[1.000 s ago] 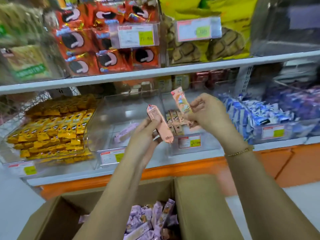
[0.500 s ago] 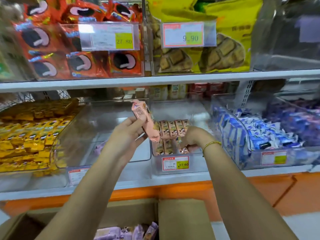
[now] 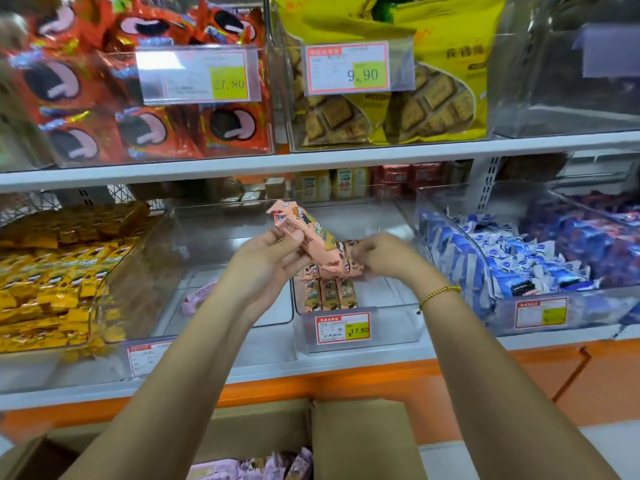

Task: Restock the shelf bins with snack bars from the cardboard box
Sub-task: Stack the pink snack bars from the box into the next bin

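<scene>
The left hand (image 3: 266, 261) holds a peach-pink snack bar (image 3: 308, 237) between thumb and curled fingers. The bar is tilted, its far end up and to the left, and it is above the near left corner of the middle bin (image 3: 391, 306). This clear bin stands on the lower shelf (image 3: 346, 362) and carries a price tag (image 3: 343, 327) on its front.

The right hand (image 3: 388, 258), with a gold bracelet (image 3: 438, 294) at the wrist, reaches into the same bin just right of the held bar. Its fingers are curled with their tips on one of the peach bars (image 3: 329, 294) packed upright along the bin's left side. I cannot tell whether the fingers pinch that bar or only touch it.

To the left stands another clear bin (image 3: 166, 258) with a single lilac bar (image 3: 199, 296) lying on its floor. Further left a bin is heaped with yellow packs (image 3: 52, 271), and to the right of the middle bin lie blue and white packs (image 3: 519, 258).

On the upper shelf, orange packs (image 3: 104, 98) fill the left bin and yellow biscuit bags (image 3: 433, 98) the one beside it.

The cardboard box (image 3: 363, 441) sits open at the near edge, below both forearms, with lilac bars (image 3: 270, 465) showing inside
</scene>
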The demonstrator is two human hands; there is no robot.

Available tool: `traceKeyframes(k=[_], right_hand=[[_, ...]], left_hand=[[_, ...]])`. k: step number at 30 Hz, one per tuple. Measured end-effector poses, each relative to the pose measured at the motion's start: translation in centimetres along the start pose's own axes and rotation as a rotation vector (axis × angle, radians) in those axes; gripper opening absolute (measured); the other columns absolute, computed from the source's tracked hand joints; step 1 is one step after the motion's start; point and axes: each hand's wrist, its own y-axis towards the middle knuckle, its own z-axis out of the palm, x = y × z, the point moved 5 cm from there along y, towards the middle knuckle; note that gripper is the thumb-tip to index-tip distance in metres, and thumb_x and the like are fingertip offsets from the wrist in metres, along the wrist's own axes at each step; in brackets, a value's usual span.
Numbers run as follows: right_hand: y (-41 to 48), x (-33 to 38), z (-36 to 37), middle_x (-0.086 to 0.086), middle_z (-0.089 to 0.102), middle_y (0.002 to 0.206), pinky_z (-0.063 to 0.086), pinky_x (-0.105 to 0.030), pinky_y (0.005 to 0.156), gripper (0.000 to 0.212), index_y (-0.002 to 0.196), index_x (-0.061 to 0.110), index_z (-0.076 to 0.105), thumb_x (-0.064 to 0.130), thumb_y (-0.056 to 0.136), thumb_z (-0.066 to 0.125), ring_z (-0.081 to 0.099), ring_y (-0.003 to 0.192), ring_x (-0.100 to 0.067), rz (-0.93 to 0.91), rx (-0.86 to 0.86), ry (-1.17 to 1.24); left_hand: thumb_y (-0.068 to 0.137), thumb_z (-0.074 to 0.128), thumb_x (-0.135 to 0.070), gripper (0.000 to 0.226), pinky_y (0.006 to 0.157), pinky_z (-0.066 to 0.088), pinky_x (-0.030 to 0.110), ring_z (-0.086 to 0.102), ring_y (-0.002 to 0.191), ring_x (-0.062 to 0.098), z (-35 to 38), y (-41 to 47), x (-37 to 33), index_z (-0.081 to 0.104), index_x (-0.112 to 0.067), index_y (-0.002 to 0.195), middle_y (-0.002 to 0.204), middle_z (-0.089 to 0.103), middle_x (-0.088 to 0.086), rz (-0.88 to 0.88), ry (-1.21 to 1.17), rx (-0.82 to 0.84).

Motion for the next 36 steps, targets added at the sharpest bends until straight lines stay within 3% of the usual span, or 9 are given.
traceKeyframes(k=[4,7,11,14,19,23,27,30,36], right_hand=[[-3.0,1.4,-4.1,-0.013,0.07,0.102,0.054,-0.022,0.078,0.021,0.105,0.01,0.068,0.024,0.094,0.058,0.064,0.083,-0.014,-0.262,0.005,0.478],[-5.0,2.7,-5.5,-0.008,0.073,0.093,0.056,-0.024,0.075,0.023,0.102,0.01,0.07,0.009,0.08,0.074,0.066,0.08,-0.013,-0.415,-0.027,0.431],[-4.9,1.9,-6.6,-0.007,0.066,0.092,0.059,-0.037,0.062,0.038,0.101,0.016,0.065,0.0,0.07,0.079,0.062,0.071,-0.018,-0.336,-0.225,0.237],[-4.0,0.7,-7.3,-0.005,0.066,0.082,0.054,-0.027,0.05,0.033,0.097,0.017,0.065,0.001,0.071,0.076,0.061,0.054,-0.012,-0.256,-0.331,0.233],[-2.7,0.6,-7.0,-0.007,0.072,0.1,0.049,-0.03,0.075,0.027,0.106,0.018,0.07,0.02,0.079,0.07,0.065,0.094,-0.024,-0.173,-0.61,-0.185],[-1.8,0.7,-6.0,-0.011,0.07,0.1,0.045,-0.031,0.073,0.023,0.108,0.013,0.071,0.018,0.089,0.058,0.062,0.094,-0.029,-0.169,-0.603,-0.345],[-0.6,-0.3,-5.9,-0.011,0.069,0.097,0.04,-0.029,0.064,0.022,0.106,0.014,0.071,0.019,0.09,0.057,0.061,0.088,-0.028,-0.133,-0.577,-0.483],[0.6,-0.7,-5.3,-0.01,0.066,0.087,0.022,-0.027,0.044,0.015,0.093,0.012,0.069,0.009,0.086,0.057,0.049,0.069,-0.024,-0.087,-0.59,-0.65],[2.5,-1.0,-3.7,-0.002,0.039,0.061,0.016,-0.026,0.041,0.01,0.084,0.01,0.061,0.007,0.091,0.055,0.053,0.064,-0.026,-0.096,-0.58,-0.833]], left_hand=[[0.096,0.046,-0.004,0.016,0.073,0.057,0.021,0.068,0.085,0.013,2.1,1.9,0.2,0.06,-0.005,0.104,0.099,0.069,0.009,-0.058,0.054,-0.002],[0.097,0.045,-0.003,0.021,0.077,0.057,0.026,0.067,0.091,0.02,4.4,3.6,1.1,0.057,0.001,0.114,0.107,0.067,0.015,-0.119,0.072,0.018],[0.095,0.046,0.001,0.015,0.082,0.056,0.035,0.066,0.092,0.026,7.0,5.5,2.0,0.057,0.006,0.104,0.099,0.066,0.019,-0.179,0.011,0.032],[0.096,0.047,-0.001,0.014,0.082,0.054,0.034,0.066,0.078,0.021,7.9,7.1,3.0,0.06,0.003,0.092,0.086,0.068,0.016,-0.179,0.107,0.07],[0.094,0.05,-0.005,0.025,0.073,0.047,0.022,0.058,0.088,0.019,7.8,10.6,7.1,0.063,0.002,0.114,0.104,0.065,0.012,-0.077,0.955,0.193],[0.098,0.046,-0.017,0.05,0.099,0.039,0.028,0.046,0.127,0.028,7.9,11.9,10.9,0.034,-0.008,0.145,0.143,0.044,0.014,-0.061,1.559,0.396],[0.094,0.054,-0.025,0.075,0.113,0.023,0.032,0.021,0.143,0.026,7.0,13.1,12.8,0.006,-0.016,0.152,0.157,0.016,0.011,-0.061,1.606,0.475],[0.095,0.049,-0.043,0.081,0.116,0.003,0.031,-0.005,0.146,0.022,6.8,13.2,13.8,0.0,-0.014,0.151,0.16,-0.004,0.005,-0.02,1.769,0.53],[0.096,0.046,-0.044,0.083,0.119,0.001,0.035,-0.009,0.146,0.023,5.0,14.1,14.9,-0.006,-0.009,0.15,0.159,-0.011,0.005,-0.058,1.877,0.519]])
